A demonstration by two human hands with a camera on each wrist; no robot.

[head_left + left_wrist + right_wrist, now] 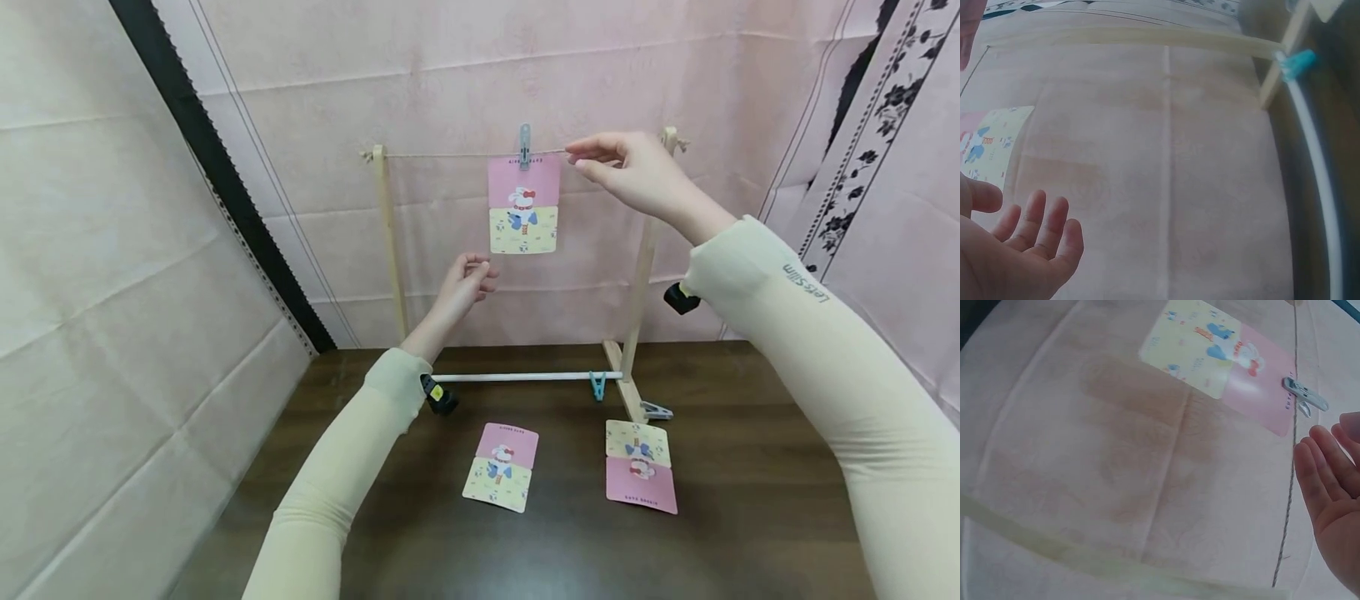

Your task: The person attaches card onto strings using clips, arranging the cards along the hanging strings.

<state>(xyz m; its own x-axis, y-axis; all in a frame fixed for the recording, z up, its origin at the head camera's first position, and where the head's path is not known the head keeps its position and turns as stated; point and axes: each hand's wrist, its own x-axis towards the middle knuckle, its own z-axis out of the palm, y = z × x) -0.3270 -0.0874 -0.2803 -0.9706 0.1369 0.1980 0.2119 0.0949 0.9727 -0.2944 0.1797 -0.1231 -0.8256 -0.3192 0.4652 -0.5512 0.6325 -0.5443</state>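
A pink and yellow card [523, 229] with a cartoon figure hangs from a string [442, 156], held at its top by a grey-blue clothespin [525, 146]. My right hand [626, 171] is at the string just right of the card, its fingertips close to the card's upper corner and holding nothing. In the right wrist view, the fingers [1332, 465] are extended beside the clothespin [1305, 394]. Below the card's lower left corner is my left hand [467, 287], its fingers loosely bent around nothing, as the left wrist view also shows.
Two similar cards, one upright [501, 467] and one turned around [641, 467], lie on the dark table [570, 550]. A teal clothespin [597, 385] clips the white bar [525, 377]. Another grey clothespin [656, 410] lies by the wooden frame's foot [628, 392]. Pale cloth hangs behind.
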